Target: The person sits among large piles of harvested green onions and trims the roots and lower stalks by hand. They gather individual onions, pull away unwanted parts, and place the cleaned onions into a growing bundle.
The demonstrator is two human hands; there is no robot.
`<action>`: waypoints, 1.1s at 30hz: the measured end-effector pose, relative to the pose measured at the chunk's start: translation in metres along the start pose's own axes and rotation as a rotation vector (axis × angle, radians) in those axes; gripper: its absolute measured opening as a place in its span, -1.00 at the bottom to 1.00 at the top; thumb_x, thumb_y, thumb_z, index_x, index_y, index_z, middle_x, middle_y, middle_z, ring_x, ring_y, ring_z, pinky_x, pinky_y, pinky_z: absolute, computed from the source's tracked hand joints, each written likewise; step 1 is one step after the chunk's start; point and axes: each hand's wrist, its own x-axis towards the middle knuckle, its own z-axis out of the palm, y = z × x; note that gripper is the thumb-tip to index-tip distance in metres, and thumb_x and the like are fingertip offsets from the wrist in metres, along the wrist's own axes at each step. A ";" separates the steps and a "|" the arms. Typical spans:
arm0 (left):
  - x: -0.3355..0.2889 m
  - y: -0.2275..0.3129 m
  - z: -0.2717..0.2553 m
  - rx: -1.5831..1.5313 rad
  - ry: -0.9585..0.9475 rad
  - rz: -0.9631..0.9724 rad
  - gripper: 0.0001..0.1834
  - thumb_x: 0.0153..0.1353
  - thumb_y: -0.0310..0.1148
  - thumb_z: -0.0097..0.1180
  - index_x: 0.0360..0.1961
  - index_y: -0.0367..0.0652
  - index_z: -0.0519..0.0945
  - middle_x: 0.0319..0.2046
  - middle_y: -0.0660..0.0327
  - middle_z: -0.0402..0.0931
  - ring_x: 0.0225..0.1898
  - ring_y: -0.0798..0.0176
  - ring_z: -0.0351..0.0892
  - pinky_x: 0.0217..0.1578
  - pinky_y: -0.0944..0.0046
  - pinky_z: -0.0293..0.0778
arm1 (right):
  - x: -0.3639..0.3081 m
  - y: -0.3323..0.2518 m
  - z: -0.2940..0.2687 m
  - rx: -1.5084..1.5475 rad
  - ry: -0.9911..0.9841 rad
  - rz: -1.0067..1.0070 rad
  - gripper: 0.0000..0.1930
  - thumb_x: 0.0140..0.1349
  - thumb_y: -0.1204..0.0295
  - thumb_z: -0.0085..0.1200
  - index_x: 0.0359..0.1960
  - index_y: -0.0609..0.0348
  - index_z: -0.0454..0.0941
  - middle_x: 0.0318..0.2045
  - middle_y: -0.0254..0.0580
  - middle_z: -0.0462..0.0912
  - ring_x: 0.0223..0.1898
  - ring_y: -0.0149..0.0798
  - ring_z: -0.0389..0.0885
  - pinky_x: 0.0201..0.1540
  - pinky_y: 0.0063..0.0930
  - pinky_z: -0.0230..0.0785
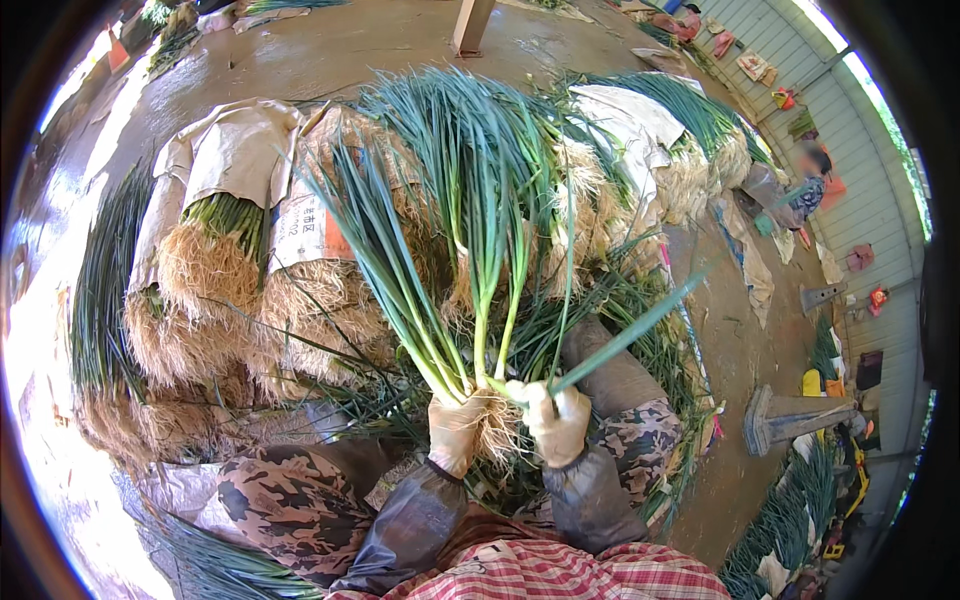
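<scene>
In the middle I hold a small bunch of green onions (pixel 482 320) upright, with long green leaves fanning up and pale roots hanging down. My left hand (pixel 455 430), in a pale glove, is closed around the bunch's lower stems beside the roots. Close by on the right, my right hand (pixel 557 425), gloved too, has its fingers curled shut on a loose green onion leaf (pixel 630 335) that points to the upper right. The right fingertips are near the stem bases; whether they touch the stems is hard to tell. Grey sleeves cover both forearms.
Root-ended onion bundles (pixel 210 265) wrapped in sacking lie stacked ahead and left. More bundles under white cloth (pixel 630 115) stand at the far right. Loose leaves litter the ground between my legs. A person (pixel 800 195) sits at the right. A metal post (pixel 472 28) rises at the back.
</scene>
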 end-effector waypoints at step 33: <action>-0.002 0.000 -0.022 -0.135 -0.351 -0.390 -0.70 0.10 -0.54 0.11 -0.09 -0.32 0.48 -0.30 0.15 0.55 -0.28 0.23 0.58 -0.18 0.25 0.55 | 0.040 0.043 0.044 -0.046 -0.428 0.506 -0.55 0.38 0.15 -0.13 0.09 0.27 0.43 -0.11 0.00 0.61 -0.19 -0.17 0.61 -0.06 -0.38 0.45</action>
